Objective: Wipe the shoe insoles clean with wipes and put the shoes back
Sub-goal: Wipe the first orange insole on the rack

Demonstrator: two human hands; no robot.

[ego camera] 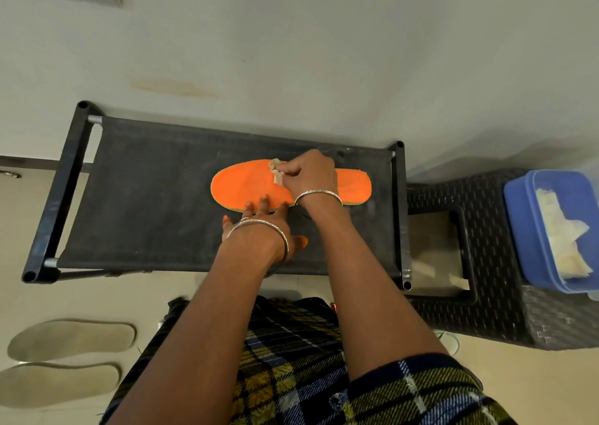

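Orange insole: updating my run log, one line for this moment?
step: wiping; right hand grips wipe on orange insole; left hand presses insole; support: rack

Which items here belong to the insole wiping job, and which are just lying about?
Job:
- orange insole
- wipe, pinched by right hand
- left hand, flat fingers on the insole
- blue wipe box
- grey insoles on the floor

Lying about:
- black rack, just the work surface
- wicker stool
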